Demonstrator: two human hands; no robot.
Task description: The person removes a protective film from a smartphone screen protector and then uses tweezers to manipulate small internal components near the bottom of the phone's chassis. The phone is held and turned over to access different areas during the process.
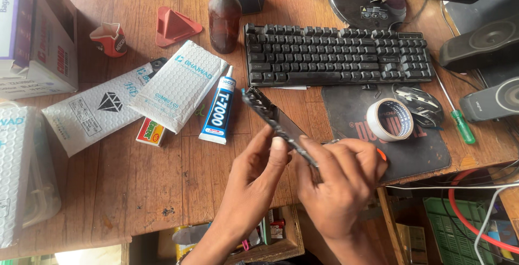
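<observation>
Both hands grip a dark phone frame (278,122) above the tabletop (135,189).
Left hand (254,176) and right hand (338,181) fingers clasp it; white padded packages (178,84) lie far left.

At my ten o'clock lie two white padded mailers (141,98); a white-and-purple carton (33,32) stands beyond; glue tube (218,105) at eleven.

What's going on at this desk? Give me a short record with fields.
Setting: wooden desk
Left hand: grips the phone, held edge-on and tilted
Right hand: on the phone's lower end, holding a thin tool with an orange handle
Left of the hands: glue tube, white padded envelopes
Right of the hands: tape roll, mouse
Behind: keyboard, brown bottle
</observation>
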